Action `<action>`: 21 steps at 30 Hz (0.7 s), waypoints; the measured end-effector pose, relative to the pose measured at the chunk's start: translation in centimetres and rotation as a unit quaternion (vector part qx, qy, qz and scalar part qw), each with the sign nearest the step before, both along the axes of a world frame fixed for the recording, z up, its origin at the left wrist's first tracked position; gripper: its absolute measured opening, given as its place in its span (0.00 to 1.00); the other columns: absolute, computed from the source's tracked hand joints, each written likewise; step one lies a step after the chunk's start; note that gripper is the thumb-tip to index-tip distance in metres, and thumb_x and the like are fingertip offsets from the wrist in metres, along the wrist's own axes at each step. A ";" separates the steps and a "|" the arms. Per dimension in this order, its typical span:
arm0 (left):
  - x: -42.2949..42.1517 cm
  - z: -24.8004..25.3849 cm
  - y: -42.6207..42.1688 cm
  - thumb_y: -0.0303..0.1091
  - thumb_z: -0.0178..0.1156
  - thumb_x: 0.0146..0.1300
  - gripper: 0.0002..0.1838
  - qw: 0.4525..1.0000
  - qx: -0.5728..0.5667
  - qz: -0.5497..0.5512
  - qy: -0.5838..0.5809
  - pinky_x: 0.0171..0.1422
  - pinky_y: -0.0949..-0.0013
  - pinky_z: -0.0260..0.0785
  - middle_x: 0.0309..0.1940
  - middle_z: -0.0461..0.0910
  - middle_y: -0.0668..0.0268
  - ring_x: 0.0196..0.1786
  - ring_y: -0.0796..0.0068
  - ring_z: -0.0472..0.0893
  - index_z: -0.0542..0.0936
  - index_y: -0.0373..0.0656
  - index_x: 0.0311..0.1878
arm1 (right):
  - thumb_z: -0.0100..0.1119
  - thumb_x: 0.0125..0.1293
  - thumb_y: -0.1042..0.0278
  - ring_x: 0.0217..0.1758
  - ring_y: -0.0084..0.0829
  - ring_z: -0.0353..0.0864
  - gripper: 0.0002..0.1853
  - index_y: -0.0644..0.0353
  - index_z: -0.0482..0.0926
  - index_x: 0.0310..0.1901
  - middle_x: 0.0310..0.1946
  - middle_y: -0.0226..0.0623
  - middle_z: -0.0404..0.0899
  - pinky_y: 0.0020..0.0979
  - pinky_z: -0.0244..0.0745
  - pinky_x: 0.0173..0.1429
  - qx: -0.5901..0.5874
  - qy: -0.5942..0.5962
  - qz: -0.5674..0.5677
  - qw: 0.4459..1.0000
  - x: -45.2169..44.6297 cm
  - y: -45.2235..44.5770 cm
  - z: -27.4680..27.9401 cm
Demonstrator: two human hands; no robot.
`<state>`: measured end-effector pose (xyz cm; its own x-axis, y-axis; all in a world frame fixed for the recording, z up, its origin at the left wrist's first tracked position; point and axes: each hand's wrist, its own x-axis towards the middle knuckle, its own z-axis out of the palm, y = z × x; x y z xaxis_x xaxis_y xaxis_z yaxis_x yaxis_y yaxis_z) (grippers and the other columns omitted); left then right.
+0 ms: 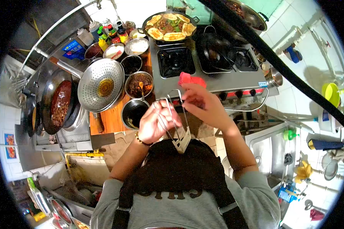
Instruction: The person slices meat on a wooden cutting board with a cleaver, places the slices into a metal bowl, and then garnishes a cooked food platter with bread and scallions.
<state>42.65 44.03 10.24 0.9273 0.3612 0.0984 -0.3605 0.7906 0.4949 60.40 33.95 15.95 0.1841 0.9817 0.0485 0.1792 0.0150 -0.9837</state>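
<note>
Just above my apron, a pair of metal tongs (181, 138) with wire handles and slotted, flat ends hangs with those ends toward me. My left hand (157, 121), with a beaded bracelet at its wrist, closes its fingers around one wire handle. On the other side, my right hand (203, 105) has its fingertips curled at the upper end of the tongs. Behind that hand, a pink-red cloth (192, 79) lies at the front edge of the stove (166, 82).
At the back of the stove sits a pan (169, 26) of food ringed with flat breads. A perforated strainer (93, 80), sauce bowls (138, 84) and bottles (112, 34) crowd the left. A black wok (214, 47) is on the right burner; a sink (269, 147) stands right.
</note>
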 end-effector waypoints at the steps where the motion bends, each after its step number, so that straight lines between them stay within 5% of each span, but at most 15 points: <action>1: 0.9 0.5 -0.3 0.43 0.37 0.71 0.18 0.995 -0.071 0.065 0.008 0.47 0.59 0.69 0.33 0.75 0.57 0.38 0.63 0.76 0.69 0.37 0.46 | 0.58 0.58 0.75 0.47 0.24 0.75 0.26 0.60 0.65 0.59 0.47 0.33 0.73 0.25 0.70 0.51 0.001 -0.003 0.010 1.000 1.1 -1.1 -0.6; 3: 2.2 -0.2 0.1 0.42 0.40 0.70 0.16 0.981 -0.143 0.115 -0.060 0.47 0.63 0.67 0.30 0.71 0.65 0.36 0.71 0.72 0.70 0.39 0.43 | 0.63 0.54 0.70 0.52 0.31 0.74 0.29 0.59 0.66 0.59 0.48 0.39 0.74 0.32 0.69 0.56 -0.017 -0.003 0.114 0.993 3.1 -3.3 -2.6; 5: 3.5 0.1 -0.2 0.41 0.43 0.70 0.13 0.961 -0.186 0.185 -0.081 0.50 0.66 0.63 0.30 0.67 0.69 0.35 0.74 0.67 0.70 0.41 0.42 | 0.66 0.51 0.64 0.63 0.38 0.64 0.35 0.59 0.63 0.61 0.57 0.43 0.66 0.36 0.60 0.65 0.032 -0.163 0.216 0.962 4.3 -4.8 -2.9; 6: 4.3 -0.1 -0.4 0.40 0.43 0.69 0.13 0.957 -0.196 0.195 -0.084 0.50 0.66 0.63 0.30 0.67 0.69 0.35 0.74 0.67 0.70 0.40 0.42 | 0.68 0.49 0.58 0.67 0.43 0.56 0.40 0.58 0.60 0.63 0.63 0.46 0.58 0.38 0.53 0.69 0.016 -0.134 0.234 0.963 4.4 -5.4 -4.7; 9: 6.5 -1.0 -1.6 0.41 0.44 0.69 0.14 0.944 -0.236 0.201 -0.111 0.51 0.65 0.63 0.31 0.68 0.67 0.36 0.72 0.67 0.69 0.39 0.41 | 0.69 0.49 0.60 0.68 0.39 0.56 0.41 0.60 0.59 0.63 0.64 0.45 0.56 0.35 0.55 0.68 0.059 -0.279 0.143 0.948 3.8 -6.0 -5.6; 11: 7.9 -1.0 -2.5 0.41 0.44 0.69 0.14 0.934 -0.255 0.234 -0.090 0.51 0.63 0.65 0.32 0.70 0.65 0.38 0.70 0.69 0.70 0.39 0.41 | 0.71 0.47 0.65 0.63 0.39 0.65 0.40 0.63 0.61 0.61 0.59 0.46 0.63 0.31 0.62 0.63 0.082 -0.198 0.075 0.974 3.8 -5.8 -5.5; 12: 8.4 -1.1 -2.7 0.42 0.44 0.69 0.15 0.933 -0.250 0.247 -0.078 0.51 0.62 0.66 0.33 0.73 0.64 0.39 0.68 0.71 0.70 0.38 0.41 | 0.70 0.47 0.68 0.50 0.35 0.76 0.30 0.66 0.69 0.53 0.47 0.43 0.73 0.28 0.71 0.52 0.144 -0.191 0.017 0.971 3.5 -5.4 -5.5; 15: 9.3 -1.0 -2.5 0.44 0.42 0.69 0.17 0.934 -0.234 0.253 -0.093 0.56 0.59 0.66 0.37 0.75 0.61 0.44 0.65 0.74 0.71 0.38 0.43 | 0.69 0.49 0.69 0.36 0.31 0.78 0.21 0.64 0.73 0.43 0.34 0.36 0.77 0.29 0.74 0.43 0.196 -0.251 0.037 0.947 4.7 -4.0 -5.5; 17: 9.5 0.6 -2.3 0.45 0.41 0.69 0.19 0.950 -0.183 0.254 -0.014 0.59 0.58 0.66 0.40 0.75 0.58 0.48 0.61 0.75 0.70 0.38 0.45 | 0.67 0.51 0.70 0.30 0.22 0.76 0.16 0.62 0.73 0.40 0.29 0.32 0.76 0.26 0.72 0.36 0.102 -0.152 0.072 0.980 5.7 -3.0 -3.7; 19: 9.1 1.4 -1.6 0.47 0.40 0.69 0.21 0.962 -0.112 0.242 0.060 0.58 0.57 0.68 0.41 0.76 0.53 0.49 0.59 0.76 0.68 0.36 0.48 | 0.65 0.51 0.68 0.28 0.36 0.77 0.14 0.60 0.71 0.36 0.26 0.39 0.74 0.31 0.71 0.32 0.104 -0.114 0.046 0.987 7.0 -1.3 -2.3; 21: 8.5 1.5 -0.6 0.46 0.40 0.70 0.20 0.973 -0.099 0.196 0.071 0.56 0.58 0.70 0.41 0.76 0.53 0.47 0.58 0.77 0.69 0.36 0.48 | 0.66 0.51 0.66 0.27 0.37 0.78 0.15 0.61 0.70 0.35 0.25 0.38 0.75 0.33 0.73 0.33 0.164 -0.165 -0.004 0.973 7.9 0.8 -1.7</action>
